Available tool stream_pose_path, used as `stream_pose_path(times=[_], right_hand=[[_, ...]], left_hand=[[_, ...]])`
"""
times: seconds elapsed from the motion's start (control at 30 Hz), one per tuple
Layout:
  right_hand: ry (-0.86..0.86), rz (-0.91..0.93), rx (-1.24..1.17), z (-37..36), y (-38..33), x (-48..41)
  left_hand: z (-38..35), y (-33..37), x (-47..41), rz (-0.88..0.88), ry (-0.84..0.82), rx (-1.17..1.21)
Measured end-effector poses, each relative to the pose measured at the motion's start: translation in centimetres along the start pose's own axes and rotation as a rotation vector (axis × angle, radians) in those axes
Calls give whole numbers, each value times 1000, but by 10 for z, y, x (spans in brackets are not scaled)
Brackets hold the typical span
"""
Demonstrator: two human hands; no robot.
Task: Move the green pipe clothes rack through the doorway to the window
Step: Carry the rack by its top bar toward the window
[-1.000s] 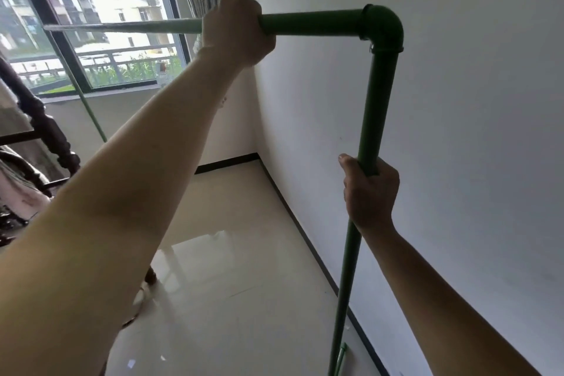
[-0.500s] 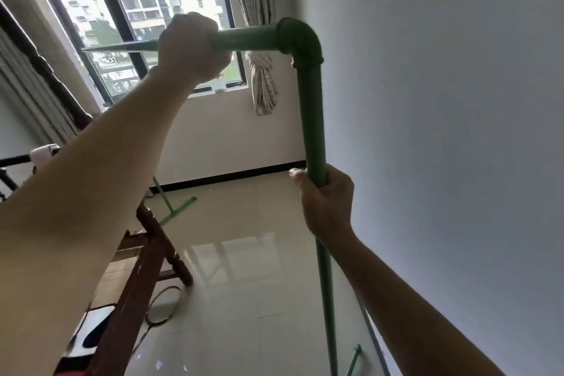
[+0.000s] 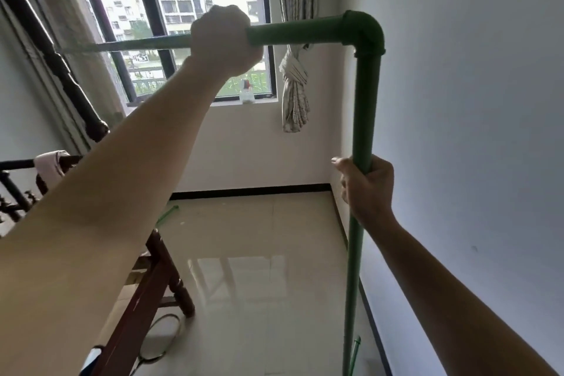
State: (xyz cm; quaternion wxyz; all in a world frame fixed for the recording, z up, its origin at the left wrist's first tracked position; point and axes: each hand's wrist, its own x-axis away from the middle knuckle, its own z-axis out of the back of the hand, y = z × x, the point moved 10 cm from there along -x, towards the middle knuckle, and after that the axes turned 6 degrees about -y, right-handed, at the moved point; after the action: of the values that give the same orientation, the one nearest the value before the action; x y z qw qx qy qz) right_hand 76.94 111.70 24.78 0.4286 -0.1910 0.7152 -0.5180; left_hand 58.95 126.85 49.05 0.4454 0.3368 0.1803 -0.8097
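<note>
The green pipe clothes rack [image 3: 364,94] stands in front of me, its top bar running left from an elbow joint at the upper right and its near post going down to the floor. My left hand [image 3: 224,38] is closed around the top bar. My right hand [image 3: 367,189] grips the upright post about halfway down. The rack's far foot [image 3: 168,214] shows on the tiles under the window [image 3: 183,9]. The far post is hidden behind my left arm.
A white wall [image 3: 473,131] runs close along the right of the post. A dark wooden bed frame [image 3: 158,278] stands at the left, with cables on the floor beside it. A knotted curtain [image 3: 294,82] hangs by the window. A small bottle [image 3: 246,91] sits on the sill.
The view has swung to the right and the window now lies straight ahead and closer. Both hands keep the same grips on the rack, which has moved with me toward the window.
</note>
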Motion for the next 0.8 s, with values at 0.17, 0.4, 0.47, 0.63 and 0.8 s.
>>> stream_pose_path(times=[0.17,0.4,0.47,0.63,0.8], right_hand=[[-4,-2,15,-41,33,-71],[-71,-7,-6,-85,85,-167],[-100,-5,-11,-95,96,-197],[-179,-24,-90,-110,137,-277],[-300,-56,-116,-134,174,-368]], left_hand=[[-48,-43,-47,3,12,14],[-112,-82,-97,-74,175,250],[-139,-82,-105,-119,206,205],[-201,-74,-156,-142,227,122],[-266,-86,-227,-1,239,102]])
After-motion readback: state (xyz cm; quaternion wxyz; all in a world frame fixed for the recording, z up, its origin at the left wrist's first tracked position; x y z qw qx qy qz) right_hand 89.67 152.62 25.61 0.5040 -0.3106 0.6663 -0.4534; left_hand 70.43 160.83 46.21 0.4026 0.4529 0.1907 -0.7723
